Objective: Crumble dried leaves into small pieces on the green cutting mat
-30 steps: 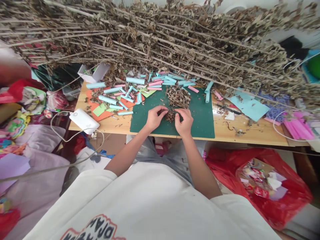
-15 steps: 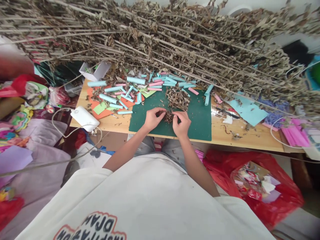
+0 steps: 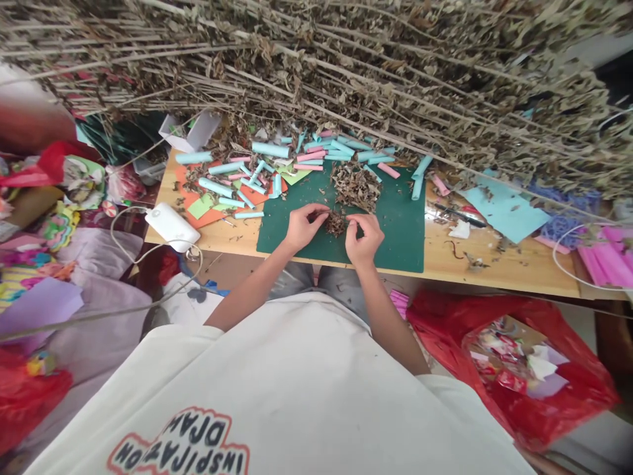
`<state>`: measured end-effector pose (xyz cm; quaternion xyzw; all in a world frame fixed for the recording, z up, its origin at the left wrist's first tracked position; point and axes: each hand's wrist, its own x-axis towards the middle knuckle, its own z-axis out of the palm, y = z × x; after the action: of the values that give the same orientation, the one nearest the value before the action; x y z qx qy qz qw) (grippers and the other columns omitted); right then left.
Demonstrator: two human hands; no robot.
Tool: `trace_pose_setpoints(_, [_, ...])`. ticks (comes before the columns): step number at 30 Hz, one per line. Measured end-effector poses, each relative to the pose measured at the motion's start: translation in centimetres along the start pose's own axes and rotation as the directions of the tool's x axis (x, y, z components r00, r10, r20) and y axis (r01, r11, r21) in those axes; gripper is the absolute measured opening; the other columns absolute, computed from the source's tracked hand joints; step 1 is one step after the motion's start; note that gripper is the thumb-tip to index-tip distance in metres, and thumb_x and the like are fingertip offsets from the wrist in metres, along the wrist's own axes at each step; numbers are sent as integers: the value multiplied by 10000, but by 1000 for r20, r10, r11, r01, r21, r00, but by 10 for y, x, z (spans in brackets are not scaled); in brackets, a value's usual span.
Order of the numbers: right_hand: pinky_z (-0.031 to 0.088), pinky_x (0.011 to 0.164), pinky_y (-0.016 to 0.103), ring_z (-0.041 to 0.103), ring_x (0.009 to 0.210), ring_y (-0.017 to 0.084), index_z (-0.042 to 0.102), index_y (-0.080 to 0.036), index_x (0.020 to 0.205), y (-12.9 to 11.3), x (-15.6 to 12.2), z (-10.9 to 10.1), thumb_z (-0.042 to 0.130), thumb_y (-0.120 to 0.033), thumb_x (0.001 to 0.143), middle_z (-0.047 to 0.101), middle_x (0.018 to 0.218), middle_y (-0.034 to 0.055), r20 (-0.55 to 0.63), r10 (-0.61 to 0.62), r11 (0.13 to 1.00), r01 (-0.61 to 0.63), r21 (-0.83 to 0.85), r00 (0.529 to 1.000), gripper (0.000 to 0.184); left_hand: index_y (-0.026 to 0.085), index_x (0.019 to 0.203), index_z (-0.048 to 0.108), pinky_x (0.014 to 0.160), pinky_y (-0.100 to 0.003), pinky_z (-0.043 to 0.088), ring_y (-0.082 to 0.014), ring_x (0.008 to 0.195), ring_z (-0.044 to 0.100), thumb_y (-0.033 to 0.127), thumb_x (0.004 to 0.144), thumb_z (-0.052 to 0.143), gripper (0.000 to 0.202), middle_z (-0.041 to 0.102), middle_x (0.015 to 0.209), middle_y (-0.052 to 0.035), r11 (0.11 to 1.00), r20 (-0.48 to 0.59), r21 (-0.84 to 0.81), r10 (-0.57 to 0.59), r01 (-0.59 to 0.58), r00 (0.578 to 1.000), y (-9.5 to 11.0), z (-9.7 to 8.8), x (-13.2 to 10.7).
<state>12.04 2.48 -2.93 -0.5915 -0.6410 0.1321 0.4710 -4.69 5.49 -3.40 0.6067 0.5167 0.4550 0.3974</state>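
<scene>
Over a green cutting mat point(image 3: 306, 249), my left hand point(image 3: 305, 225) reaches the left side of a small heap of crumbled dried leaves point(image 3: 336, 224). Its thumb and forefinger are pinched together at the heap's edge. On the other side, my right hand point(image 3: 364, 239) has its thumb and forefinger curled close together, the tips beside the same heap. Whatever lies between the fingertips of either hand is too small to make out. Just behind the fingers sits a larger loose pile of dried leaves point(image 3: 357, 186), apart from both hands.
Rolled blue paper tubes point(image 3: 270, 150) and pink paper tubes point(image 3: 310, 156) lie along the table's back. Long dried stalks point(image 3: 316, 72) hang over it. A white power bank point(image 3: 172, 226) with a cable is at left, a black pen point(image 3: 462, 216) at right, a red bag point(image 3: 583, 396) below.
The view has shifted slightly. My right hand's fingers have drawn back a little from the small heap, which now shows more plainly. My left hand stays by it.
</scene>
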Motion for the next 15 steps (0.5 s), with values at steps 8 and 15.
trace_pose_setpoints(8, [462,939,435,608,1023,251,661,-227,1098,-7,5,-3,536,-306,912,710,1034,81,83,-133,988,140,-72,988,237,164,925,711,735,-260,520,-144,773,660,301,850,648,169,729,891,-55,998,-1,23,64,-64,998,1,0,-1])
trace_pose_setpoints(15, [518,845,390,636,914,219,702,-245,1010,-13,13,-4,524,-288,938,729,952,60,162,-126,992,119,50,979,196,185,935,732,758,-266,512,-147,793,662,284,883,611,165,731,874,-50,985,39,96,141,-145,989,27,-2,-6])
